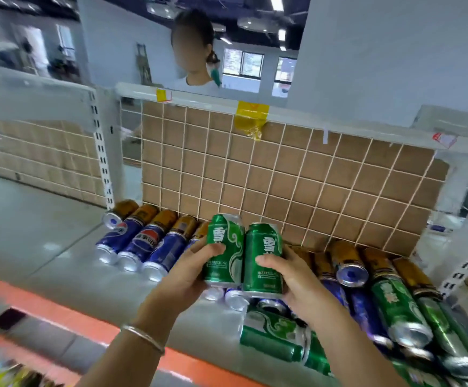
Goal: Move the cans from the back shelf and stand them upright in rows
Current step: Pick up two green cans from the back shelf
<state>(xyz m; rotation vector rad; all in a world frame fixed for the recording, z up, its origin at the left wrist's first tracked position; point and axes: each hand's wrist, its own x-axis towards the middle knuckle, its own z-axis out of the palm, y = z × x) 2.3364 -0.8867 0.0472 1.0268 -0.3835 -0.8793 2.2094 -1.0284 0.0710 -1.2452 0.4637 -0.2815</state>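
Observation:
Two green cans are held upright side by side above the shelf. My left hand (192, 268) grips the left green can (224, 251); my right hand (294, 275) grips the right green can (263, 258). Below them lie several cans on their sides. Blue cans (143, 243) lie in a row at the left with brown cans (159, 217) behind them against the mesh. At the right, blue, green (394, 305) and brown cans (347, 261) lie piled. More green cans (274, 339) lie under my right wrist.
The grey shelf (59, 236) has an orange front edge (46, 305). A white wire mesh over cardboard (283, 174) backs the shelf. A slotted white upright (103, 163) stands at the left. A person stands behind the shelving.

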